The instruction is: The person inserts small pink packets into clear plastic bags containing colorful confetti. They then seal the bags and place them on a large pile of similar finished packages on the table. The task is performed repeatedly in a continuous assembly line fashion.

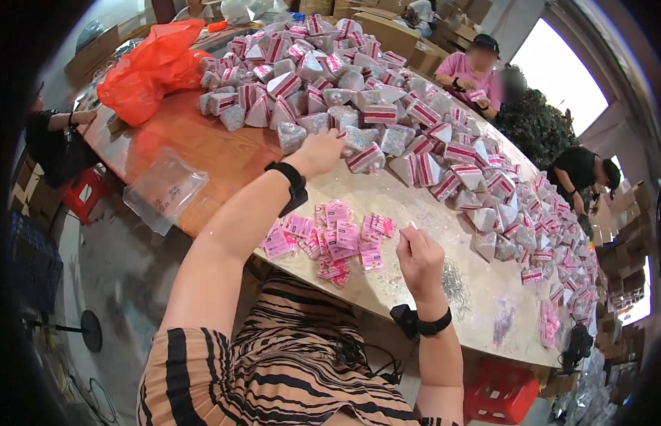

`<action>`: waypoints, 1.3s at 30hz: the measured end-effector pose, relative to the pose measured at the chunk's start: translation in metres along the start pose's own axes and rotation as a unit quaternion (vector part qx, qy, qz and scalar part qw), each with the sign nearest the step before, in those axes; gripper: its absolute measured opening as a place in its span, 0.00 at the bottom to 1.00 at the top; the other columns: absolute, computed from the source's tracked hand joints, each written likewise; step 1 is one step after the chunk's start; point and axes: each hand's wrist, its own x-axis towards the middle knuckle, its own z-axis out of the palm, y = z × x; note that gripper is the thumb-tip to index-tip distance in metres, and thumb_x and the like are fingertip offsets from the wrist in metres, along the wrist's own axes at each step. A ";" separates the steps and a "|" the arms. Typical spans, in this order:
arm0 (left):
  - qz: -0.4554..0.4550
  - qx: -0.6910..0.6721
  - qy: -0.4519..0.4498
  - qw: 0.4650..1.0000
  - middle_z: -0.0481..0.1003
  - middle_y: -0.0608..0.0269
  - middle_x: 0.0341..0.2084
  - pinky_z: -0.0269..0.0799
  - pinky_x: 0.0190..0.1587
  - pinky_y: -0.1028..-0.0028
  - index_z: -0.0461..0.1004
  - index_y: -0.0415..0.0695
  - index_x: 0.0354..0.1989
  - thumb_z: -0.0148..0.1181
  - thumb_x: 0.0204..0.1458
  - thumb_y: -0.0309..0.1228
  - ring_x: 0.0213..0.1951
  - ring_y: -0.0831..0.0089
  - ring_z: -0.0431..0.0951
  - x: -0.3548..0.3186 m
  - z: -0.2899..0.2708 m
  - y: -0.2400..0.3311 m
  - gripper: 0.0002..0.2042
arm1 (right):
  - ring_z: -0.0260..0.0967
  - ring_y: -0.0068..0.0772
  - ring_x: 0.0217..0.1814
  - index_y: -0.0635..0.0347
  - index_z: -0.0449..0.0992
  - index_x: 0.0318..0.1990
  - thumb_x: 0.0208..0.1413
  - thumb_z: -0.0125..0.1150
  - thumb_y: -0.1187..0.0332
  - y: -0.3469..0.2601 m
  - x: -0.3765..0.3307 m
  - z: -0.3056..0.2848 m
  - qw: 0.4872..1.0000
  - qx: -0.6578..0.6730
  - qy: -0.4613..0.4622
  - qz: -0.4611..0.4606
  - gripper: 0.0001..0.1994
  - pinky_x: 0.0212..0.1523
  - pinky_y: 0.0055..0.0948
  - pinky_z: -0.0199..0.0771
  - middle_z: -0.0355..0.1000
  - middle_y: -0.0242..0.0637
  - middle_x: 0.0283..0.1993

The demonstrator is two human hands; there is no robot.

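Note:
My left hand point(322, 152) reaches to the near edge of a large heap of clear-wrapped, cake-slice-shaped wedges point(380, 113), with white, pink-striped and speckled faces. Its fingertips touch or hover over a speckled wedge point(354, 140); whether they grip it is hidden. My right hand point(421, 263) is closed above the table, thumb and fingers pressed together. A tiny pale tip shows at the top of it, too small to name. Between my hands, near the table's front edge, lies a loose pile of small pink printed cards point(342, 239).
On the left of the table point(231, 156) lie a flat clear plastic bag point(167, 190) and a crumpled red bag point(142, 78). A scatter of thin metal bits point(455, 284) lies by my right wrist. Several people work around the table. Red stools point(501, 392) stand below.

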 end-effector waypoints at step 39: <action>-0.230 -0.719 0.006 0.656 0.76 0.57 0.36 0.73 0.39 0.77 0.66 0.34 0.47 0.72 0.43 0.35 0.34 0.75 0.76 -0.056 -0.049 0.104 0.27 | 0.70 0.50 0.28 0.61 0.72 0.30 0.48 0.58 0.76 0.004 0.042 0.013 0.999 -0.038 0.003 0.032 0.02 0.29 0.42 0.69 0.70 0.45 0.25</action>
